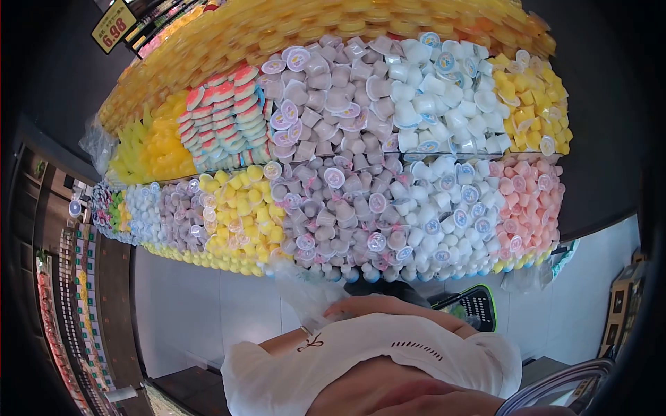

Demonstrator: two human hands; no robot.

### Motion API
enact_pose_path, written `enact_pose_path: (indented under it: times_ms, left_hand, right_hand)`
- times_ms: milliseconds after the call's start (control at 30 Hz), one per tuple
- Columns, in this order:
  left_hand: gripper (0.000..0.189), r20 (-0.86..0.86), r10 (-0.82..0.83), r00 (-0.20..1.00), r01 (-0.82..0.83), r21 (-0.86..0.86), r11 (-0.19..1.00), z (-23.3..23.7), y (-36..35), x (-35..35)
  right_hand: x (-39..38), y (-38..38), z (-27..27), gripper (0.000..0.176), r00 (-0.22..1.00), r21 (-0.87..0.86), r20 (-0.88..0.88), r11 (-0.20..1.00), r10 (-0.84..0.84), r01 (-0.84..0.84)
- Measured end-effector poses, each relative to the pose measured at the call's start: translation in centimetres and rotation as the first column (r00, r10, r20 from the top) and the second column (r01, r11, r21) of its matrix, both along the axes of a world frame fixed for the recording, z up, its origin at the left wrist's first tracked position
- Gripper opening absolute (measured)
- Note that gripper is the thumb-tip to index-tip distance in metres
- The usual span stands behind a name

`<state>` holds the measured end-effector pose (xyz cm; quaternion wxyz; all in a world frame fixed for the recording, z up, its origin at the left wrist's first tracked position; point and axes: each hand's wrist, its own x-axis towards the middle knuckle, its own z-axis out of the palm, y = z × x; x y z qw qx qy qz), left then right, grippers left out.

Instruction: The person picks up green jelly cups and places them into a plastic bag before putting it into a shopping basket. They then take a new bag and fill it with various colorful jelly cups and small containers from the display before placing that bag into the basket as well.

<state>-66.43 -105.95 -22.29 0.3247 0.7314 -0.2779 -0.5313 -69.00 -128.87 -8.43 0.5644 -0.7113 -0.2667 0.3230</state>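
Observation:
My right hand (340,306) is low in the middle of the view, in front of my chest, with its fingers closed on a thin clear plastic bag (302,290). The bag hangs just below the front edge of the candy display. My left forearm (281,342) comes in from the left toward the same bag, and my left hand's fingers are hidden behind the bag and my right hand. Nearest to the bag are small yellow cups (243,208) and greyish-purple cups (326,215) of jelly.
White cups (444,201), pink cups (531,201) and red-and-white packs (225,114) fill other sections. A price sign (113,26) stands at the upper left. A black basket with a green rim (491,295) is beyond my right arm. Stocked shelves (83,298) line the left.

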Motion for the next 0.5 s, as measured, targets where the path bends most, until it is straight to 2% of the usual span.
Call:
enact_pose_path:
  times_ms: [100, 200, 300, 400, 500]
  left_hand:
    - [0.032, -0.007, -0.005, 1.000, 0.005, -0.012, 1.000, 0.3, 0.2, 0.6]
    - [0.033, -0.007, -0.014, 1.000, 0.014, -0.037, 0.999, 0.5, 0.4, 0.9]
    - [0.033, -0.007, -0.022, 1.000, 0.022, -0.084, 0.996, 1.1, 0.6, 1.5]
    - [0.033, 0.012, -0.035, 0.999, 0.036, -0.193, 0.980, 2.6, 0.7, 2.4]
    - [0.034, 0.036, 0.003, 0.999, 0.012, -0.414, 0.910, 5.9, 0.5, 4.0]
  right_hand:
    - [0.5, -0.7, 2.2, 0.053, 0.986, -0.032, -0.165, 0.999, 0.037, -0.043]
    - [0.5, -1.1, 1.3, 0.051, 0.996, 0.021, -0.080, 0.999, 0.028, -0.026]
    - [0.5, -1.0, 0.8, 0.051, 0.999, -0.018, -0.034, 0.999, -0.033, 0.032]
    - [0.9, -1.2, 2.2, 0.046, 0.989, -0.142, 0.142, 0.989, -0.026, 0.047]
    - [1.0, -1.1, 0.1, 0.039, 0.902, -0.073, 0.424, 0.991, -0.075, 0.116]
